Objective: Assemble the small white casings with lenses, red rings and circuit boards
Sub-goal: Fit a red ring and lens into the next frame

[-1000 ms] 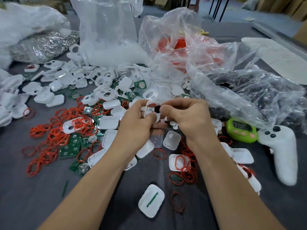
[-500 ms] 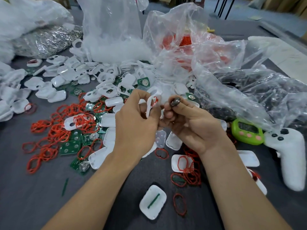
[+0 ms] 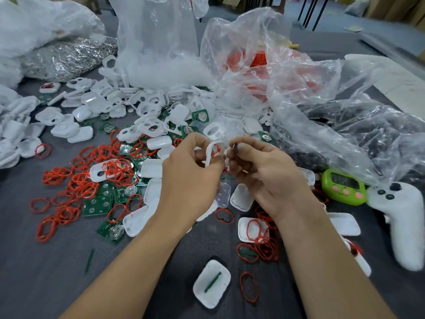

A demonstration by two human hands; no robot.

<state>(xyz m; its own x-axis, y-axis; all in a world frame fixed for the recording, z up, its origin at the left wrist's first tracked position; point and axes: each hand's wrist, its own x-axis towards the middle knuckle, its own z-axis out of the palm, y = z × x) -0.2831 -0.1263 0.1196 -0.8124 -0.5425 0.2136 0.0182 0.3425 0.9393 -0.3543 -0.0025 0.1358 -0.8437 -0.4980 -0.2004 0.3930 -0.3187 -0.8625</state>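
My left hand [image 3: 190,171] holds a small white casing [image 3: 209,155] on edge, with a red ring [image 3: 216,150] showing at its rim. My right hand [image 3: 266,171] is just to the right of it and pinches a small dark lens [image 3: 235,146] at its fingertips, a short gap from the casing. Loose red rings [image 3: 80,180] lie in a spread at the left. Green circuit boards [image 3: 99,204] lie among them. White casing halves [image 3: 147,116] are heaped behind my hands.
Clear plastic bags [image 3: 287,72] of parts rise at the back and right. A green timer [image 3: 342,186] and a white controller [image 3: 407,217] lie at the right. A white casing half with a green strip [image 3: 212,283] sits near me on the grey table [image 3: 46,272].
One second ago the dark lens sat against the casing between both hands. My right hand has since drawn it away to the right, and the casing has turned on edge in my left hand.
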